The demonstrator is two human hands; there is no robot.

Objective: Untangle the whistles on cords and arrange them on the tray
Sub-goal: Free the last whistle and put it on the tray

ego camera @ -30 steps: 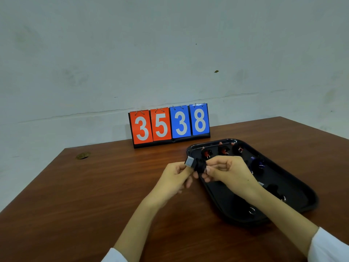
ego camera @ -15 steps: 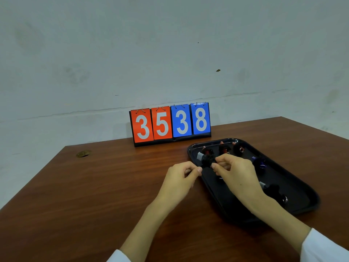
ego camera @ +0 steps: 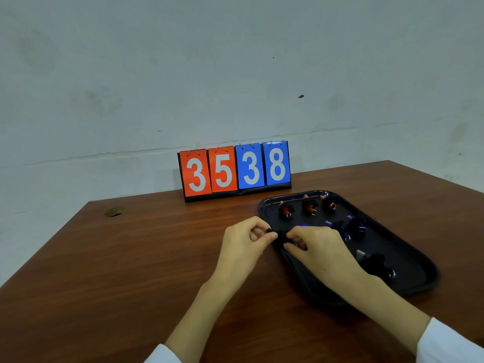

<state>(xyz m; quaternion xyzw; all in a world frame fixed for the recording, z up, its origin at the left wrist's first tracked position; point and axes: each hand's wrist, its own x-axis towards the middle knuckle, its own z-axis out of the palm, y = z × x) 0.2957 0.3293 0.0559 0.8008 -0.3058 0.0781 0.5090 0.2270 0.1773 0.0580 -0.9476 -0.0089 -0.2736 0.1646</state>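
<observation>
Whistles [ego camera: 330, 205] wound in their cords sit in the black tray [ego camera: 419, 281] at right of centre: 3 red whistles [ego camera: 285, 210] along the far edge, blue whistles [ego camera: 356, 227] in the middle row, 1 grey whistle [ego camera: 372, 260] nearer me. At the tray's left rim my left hand [ego camera: 246, 244] pinches a black cord [ego camera: 279, 235] between thumb and forefinger, and my right hand [ego camera: 320, 251] grips the same bundle with curled fingers. 0.5 s ago the bundle was higher, by the tray's far left corner, with its grey mouthpiece showing; now my hands are lower and the mouthpiece is hidden. A 3538 scoreboard [ego camera: 235, 169] stands behind on the wooden table [ego camera: 131, 258].
</observation>
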